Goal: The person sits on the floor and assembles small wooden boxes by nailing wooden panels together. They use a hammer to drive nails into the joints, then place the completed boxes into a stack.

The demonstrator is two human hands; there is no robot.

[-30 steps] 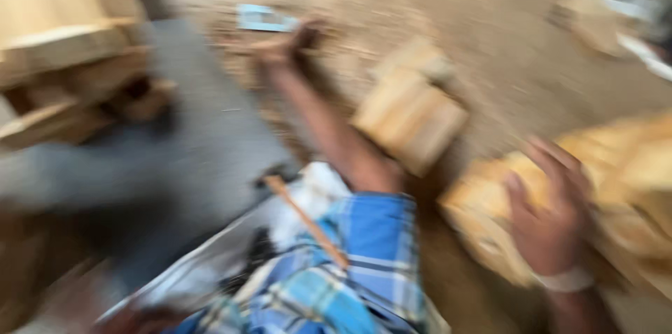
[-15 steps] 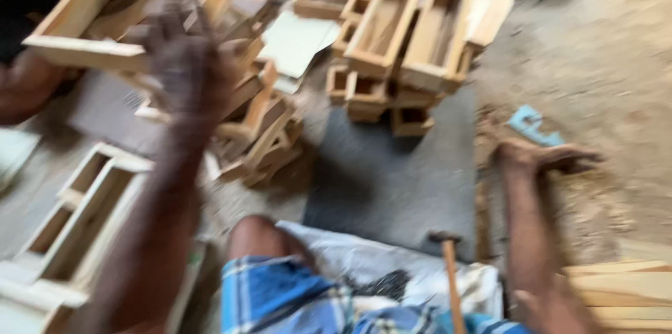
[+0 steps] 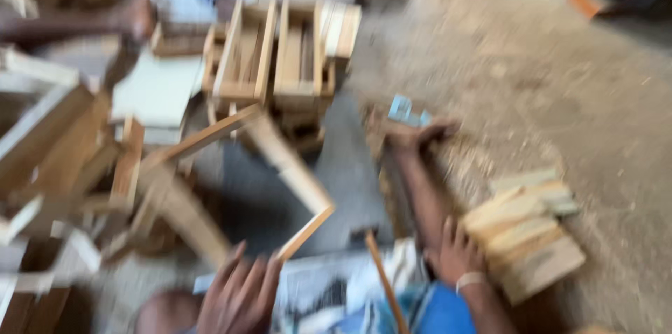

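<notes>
The view is blurred by motion. My left hand (image 3: 238, 299) is at the bottom centre, its fingers at the lower corner of a light wooden frame (image 3: 280, 159) that hangs tilted above the grey floor mat (image 3: 350, 180). My right hand (image 3: 455, 257), a white band on its wrist, rests with fingers apart on my knee, just left of a stack of short wooden blocks (image 3: 525, 236). My bare leg stretches forward to my foot (image 3: 409, 134), beside a small blue object (image 3: 406, 110). A hammer's wooden handle (image 3: 381, 274) lies across my lap.
Wooden box frames (image 3: 280, 54) stand stacked at the top centre. More frames and slats (image 3: 63, 159) are piled on the left. Another person's arm (image 3: 70, 22) reaches in at the top left. Sawdust-covered ground (image 3: 546, 82) spreads to the right.
My head has swung back to the right. My left hand has come down from the frame pile towards my lap, with a wooden frame at its fingers. My right hand now rests by the blocks.
</notes>
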